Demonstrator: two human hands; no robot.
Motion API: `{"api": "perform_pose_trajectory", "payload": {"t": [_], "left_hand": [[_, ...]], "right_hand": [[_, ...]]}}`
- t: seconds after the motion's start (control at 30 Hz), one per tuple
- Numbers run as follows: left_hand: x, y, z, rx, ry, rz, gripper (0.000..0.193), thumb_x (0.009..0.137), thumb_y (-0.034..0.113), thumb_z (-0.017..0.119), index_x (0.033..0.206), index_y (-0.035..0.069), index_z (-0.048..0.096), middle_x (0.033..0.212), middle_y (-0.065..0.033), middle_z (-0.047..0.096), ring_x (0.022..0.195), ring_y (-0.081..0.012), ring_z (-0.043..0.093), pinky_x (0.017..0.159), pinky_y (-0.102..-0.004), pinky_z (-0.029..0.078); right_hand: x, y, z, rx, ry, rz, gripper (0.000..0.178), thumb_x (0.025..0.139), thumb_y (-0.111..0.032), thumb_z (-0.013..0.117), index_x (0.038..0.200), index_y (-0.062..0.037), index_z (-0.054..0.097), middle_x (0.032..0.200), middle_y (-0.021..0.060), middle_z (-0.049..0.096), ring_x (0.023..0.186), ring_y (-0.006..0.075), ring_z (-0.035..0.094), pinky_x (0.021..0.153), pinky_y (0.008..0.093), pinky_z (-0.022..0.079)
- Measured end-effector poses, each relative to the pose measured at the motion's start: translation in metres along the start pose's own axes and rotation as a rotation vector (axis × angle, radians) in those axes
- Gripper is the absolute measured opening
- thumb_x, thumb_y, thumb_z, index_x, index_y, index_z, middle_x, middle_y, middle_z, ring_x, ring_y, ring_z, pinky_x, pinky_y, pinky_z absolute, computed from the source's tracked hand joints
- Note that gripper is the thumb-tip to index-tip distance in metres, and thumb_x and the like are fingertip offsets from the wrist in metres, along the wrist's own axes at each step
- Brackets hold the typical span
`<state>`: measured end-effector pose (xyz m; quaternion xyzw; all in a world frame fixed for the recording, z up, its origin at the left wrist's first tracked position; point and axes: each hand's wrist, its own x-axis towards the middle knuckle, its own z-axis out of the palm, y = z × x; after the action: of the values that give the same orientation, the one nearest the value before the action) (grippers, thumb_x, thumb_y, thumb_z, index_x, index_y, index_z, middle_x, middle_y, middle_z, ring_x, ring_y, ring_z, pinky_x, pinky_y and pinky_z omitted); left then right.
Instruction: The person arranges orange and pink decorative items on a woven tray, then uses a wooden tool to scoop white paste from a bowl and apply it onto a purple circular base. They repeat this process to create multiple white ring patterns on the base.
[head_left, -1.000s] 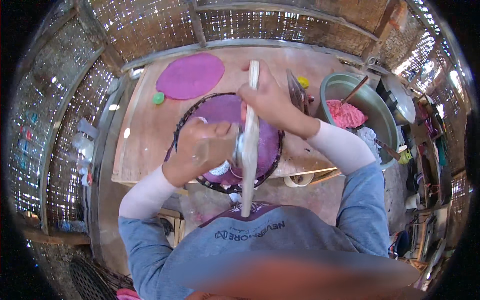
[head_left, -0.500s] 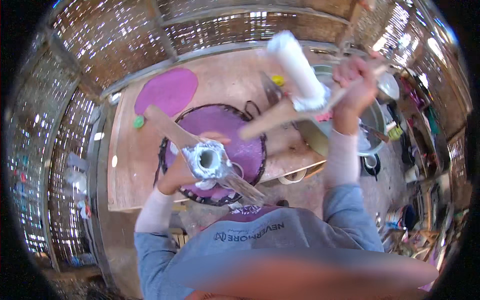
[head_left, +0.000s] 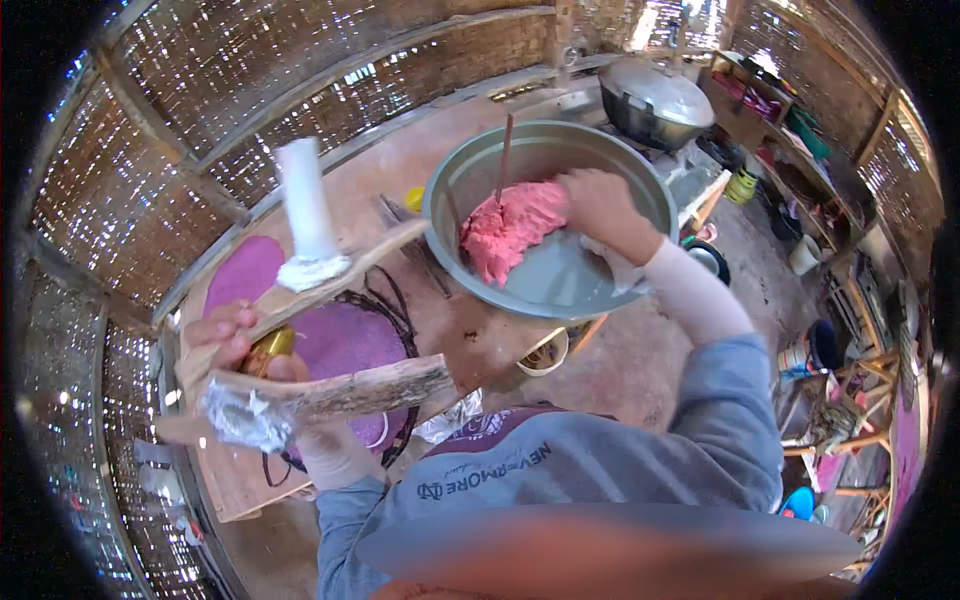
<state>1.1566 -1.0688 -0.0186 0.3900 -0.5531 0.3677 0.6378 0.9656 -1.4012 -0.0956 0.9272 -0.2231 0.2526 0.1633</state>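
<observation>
Wooden pieces (head_left: 375,388) gripped in left hand (head_left: 232,342); right hand (head_left: 605,208) at pink dough (head_left: 515,225) in tub (head_left: 570,288), grip unclear.

Basin (head_left: 565,285) to the right, round tray (head_left: 408,335) to the left

The table (head_left: 460,330) stands against the far wall (head_left: 420,50). Toward its left end lies a flat disc (head_left: 243,275); nearer the person (head_left: 560,450) sits the tray, a sheet (head_left: 340,335) inside it. Up above the tray's left side, the left hand (head_left: 230,335) holds a nearer board (head_left: 385,388) and a farther board (head_left: 375,256), a tube (head_left: 308,205) rising from the farther one. Over by the table's right end is the basin, with dough (head_left: 505,230) in it and a stick (head_left: 504,150) upright in the dough. The right hand (head_left: 605,210) is over the basin, at the dough's right side. Behind the basin, to the right, sits a lidded pot (head_left: 655,105), shelves (head_left: 835,185) farther right. A tub (head_left: 545,370) peeks out below the table's near edge.
</observation>
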Motion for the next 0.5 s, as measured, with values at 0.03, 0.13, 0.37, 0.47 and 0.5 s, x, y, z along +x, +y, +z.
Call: {"api": "perform_pose_trajectory", "payload": {"t": [0.03, 0.13, 0.37, 0.47, 0.5], "left_hand": [[-0.002, -0.003, 0.005, -0.032, -0.020, -0.037, 0.031, 0.080, 0.028, 0.065, 0.099, 0.007, 0.052, 0.096, -0.0113, 0.043, 0.088, -0.0220, 0.051, 0.081, -0.0398, 0.046], [-0.014, -0.038, 0.025, -0.168, -0.019, -0.026, 0.037, 0.075, 0.017, 0.068, 0.106, 0.007, 0.050, 0.092, -0.0078, 0.046, 0.083, -0.0216, 0.049, 0.071, -0.0332, 0.045], [-0.019, -0.057, 0.088, -0.661, -0.153, -0.211, 0.039, 0.068, 0.016, 0.075, 0.101, 0.009, 0.057, 0.094, -0.0071, 0.044, 0.084, -0.0214, 0.048, 0.076, -0.0368, 0.041], [-0.023, -0.058, 0.103, -0.620, -0.196, -0.181, 0.035, 0.068, 0.018, 0.076, 0.097, 0.008, 0.058, 0.093, -0.0059, 0.043, 0.083, -0.0201, 0.048, 0.075, -0.0343, 0.042], [-0.023, -0.061, 0.107, -0.568, -0.215, -0.127, 0.034, 0.070, 0.019, 0.075, 0.097, 0.007, 0.058, 0.092, -0.0056, 0.043, 0.082, -0.0190, 0.048, 0.073, -0.0325, 0.043]], "right_hand": [[-0.012, 0.021, 0.003, -0.142, -0.176, -0.002, 0.011, 0.074, -0.019, 0.057, 0.071, -0.0135, 0.065, 0.078, 0.0084, 0.065, 0.070, 0.0224, 0.065, 0.052, 0.0379, 0.050], [-0.035, 0.044, 0.020, -0.398, -0.893, 0.121, 0.018, 0.075, -0.014, 0.057, 0.085, -0.0130, 0.071, 0.089, 0.0073, 0.068, 0.076, 0.0254, 0.065, 0.045, 0.0439, 0.049], [-0.034, 0.091, -0.024, -0.462, -0.524, -0.152, 0.012, 0.073, -0.016, 0.058, 0.072, -0.0138, 0.070, 0.073, 0.0038, 0.066, 0.068, 0.0195, 0.065, 0.058, 0.0356, 0.046], [-0.014, 0.097, -0.092, -0.394, -0.432, 0.040, 0.013, 0.074, -0.018, 0.057, 0.078, -0.0137, 0.069, 0.068, 0.0067, 0.065, 0.067, 0.0219, 0.065, 0.057, 0.0378, 0.047], [-0.012, 0.098, -0.123, -0.237, -0.368, 0.027, 0.014, 0.076, -0.020, 0.057, 0.082, -0.0136, 0.068, 0.069, 0.0086, 0.064, 0.066, 0.0249, 0.064, 0.058, 0.0385, 0.048]]}}
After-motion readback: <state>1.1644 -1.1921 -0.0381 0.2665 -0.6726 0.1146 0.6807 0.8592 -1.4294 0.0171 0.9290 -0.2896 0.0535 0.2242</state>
